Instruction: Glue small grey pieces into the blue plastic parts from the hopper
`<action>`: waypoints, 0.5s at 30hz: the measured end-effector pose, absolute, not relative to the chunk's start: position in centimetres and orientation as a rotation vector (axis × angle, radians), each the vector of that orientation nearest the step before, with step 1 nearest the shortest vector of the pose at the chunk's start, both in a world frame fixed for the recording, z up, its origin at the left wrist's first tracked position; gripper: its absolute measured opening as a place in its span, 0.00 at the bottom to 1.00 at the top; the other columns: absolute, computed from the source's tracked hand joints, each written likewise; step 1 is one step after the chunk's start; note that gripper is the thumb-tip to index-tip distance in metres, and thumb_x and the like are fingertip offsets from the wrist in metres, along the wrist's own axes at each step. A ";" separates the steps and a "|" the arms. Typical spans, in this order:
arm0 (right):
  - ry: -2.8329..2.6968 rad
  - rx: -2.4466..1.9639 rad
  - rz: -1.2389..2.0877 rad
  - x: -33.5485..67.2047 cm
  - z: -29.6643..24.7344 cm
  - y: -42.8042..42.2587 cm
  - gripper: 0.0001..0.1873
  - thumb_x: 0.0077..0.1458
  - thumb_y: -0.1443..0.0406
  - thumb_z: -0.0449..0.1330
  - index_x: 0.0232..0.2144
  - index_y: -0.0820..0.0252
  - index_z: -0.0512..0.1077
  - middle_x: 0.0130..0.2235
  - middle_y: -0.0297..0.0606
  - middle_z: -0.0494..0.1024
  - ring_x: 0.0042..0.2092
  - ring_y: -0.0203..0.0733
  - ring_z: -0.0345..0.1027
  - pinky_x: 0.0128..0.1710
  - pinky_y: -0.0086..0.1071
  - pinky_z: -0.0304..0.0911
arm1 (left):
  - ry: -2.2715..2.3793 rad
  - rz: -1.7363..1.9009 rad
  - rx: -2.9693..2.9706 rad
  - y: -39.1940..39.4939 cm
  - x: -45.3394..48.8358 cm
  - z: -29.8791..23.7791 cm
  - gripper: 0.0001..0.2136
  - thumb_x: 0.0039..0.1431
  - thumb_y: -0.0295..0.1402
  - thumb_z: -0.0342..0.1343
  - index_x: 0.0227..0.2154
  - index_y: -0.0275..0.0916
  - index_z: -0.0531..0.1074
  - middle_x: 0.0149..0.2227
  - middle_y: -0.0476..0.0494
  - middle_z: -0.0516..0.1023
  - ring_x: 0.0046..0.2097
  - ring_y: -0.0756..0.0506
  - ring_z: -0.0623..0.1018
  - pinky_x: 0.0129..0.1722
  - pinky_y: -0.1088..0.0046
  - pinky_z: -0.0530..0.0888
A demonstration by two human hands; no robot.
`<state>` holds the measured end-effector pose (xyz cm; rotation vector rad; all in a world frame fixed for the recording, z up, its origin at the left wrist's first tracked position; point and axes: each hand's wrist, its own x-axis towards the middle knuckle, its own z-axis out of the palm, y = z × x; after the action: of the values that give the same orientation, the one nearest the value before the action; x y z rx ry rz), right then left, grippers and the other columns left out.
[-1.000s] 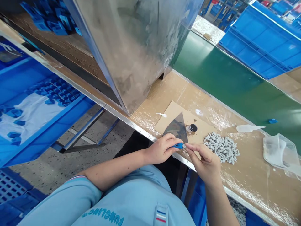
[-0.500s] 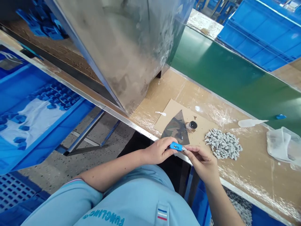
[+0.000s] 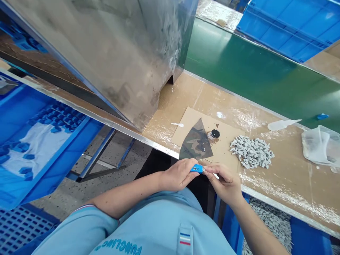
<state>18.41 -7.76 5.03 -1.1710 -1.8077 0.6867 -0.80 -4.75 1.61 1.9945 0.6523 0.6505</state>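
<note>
A small blue plastic part [image 3: 197,168] is pinched in the fingers of my left hand [image 3: 178,174], just over the near edge of the workbench [image 3: 287,177]. My right hand [image 3: 223,183] is closed at the part's right end, its fingertips pressed on something too small to make out. Beyond the hands lies a camouflage cloth [image 3: 196,144] on a cardboard sheet [image 3: 186,124]. A pile of small grey pieces [image 3: 251,152] rests to the right, and a little round black-capped pot [image 3: 214,134] stands beside the cloth.
A big metal housing [image 3: 114,53] rises on the left. A green conveyor belt [image 3: 252,74] runs behind the bench, with one blue part [image 3: 322,116] on it. Blue crates [image 3: 37,138] hold blue parts at left; a clear plastic bag [image 3: 320,145] lies at right.
Both hands have drawn back toward my body, off the bench edge, still together on the blue part. My head has shifted, so the bench sits higher in view.
</note>
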 end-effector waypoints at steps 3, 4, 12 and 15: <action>-1.805 -1.163 0.679 18.5 4.4 -8.3 0.08 0.55 0.73 0.62 0.34 0.54 0.74 0.31 0.35 0.81 0.33 0.39 0.77 0.32 0.30 0.74 | 0.634 0.629 1.996 -4.7 -1.0 1.5 0.11 0.67 0.37 0.38 0.40 0.37 0.61 0.36 0.39 0.71 0.37 0.43 0.71 0.40 0.67 0.70; -1.810 -1.165 0.678 18.5 4.3 -8.4 0.08 0.55 0.73 0.61 0.34 0.54 0.73 0.31 0.35 0.80 0.33 0.39 0.76 0.32 0.29 0.74 | 0.624 0.623 1.986 -4.7 -1.0 1.5 0.10 0.67 0.37 0.38 0.40 0.37 0.61 0.36 0.39 0.72 0.37 0.43 0.72 0.40 0.67 0.70; -2.186 -1.271 0.582 19.1 5.9 -8.1 0.07 0.65 0.64 0.50 0.34 0.56 0.66 0.28 0.36 0.73 0.29 0.38 0.68 0.28 0.30 0.66 | 0.626 0.594 1.859 -4.9 -1.2 2.4 0.11 0.68 0.39 0.40 0.43 0.37 0.61 0.41 0.39 0.72 0.41 0.44 0.73 0.43 0.67 0.71; -2.349 -1.263 0.525 19.0 6.4 -7.9 0.14 0.68 0.63 0.43 0.30 0.56 0.62 0.26 0.35 0.68 0.27 0.39 0.64 0.27 0.31 0.62 | 0.631 0.570 1.856 -5.1 -1.2 2.6 0.13 0.68 0.40 0.38 0.44 0.37 0.60 0.41 0.39 0.71 0.41 0.44 0.72 0.43 0.67 0.71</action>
<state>19.02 -7.88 6.42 -1.2628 -2.3491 0.5249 -1.16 -5.09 2.55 1.8556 0.6311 0.5705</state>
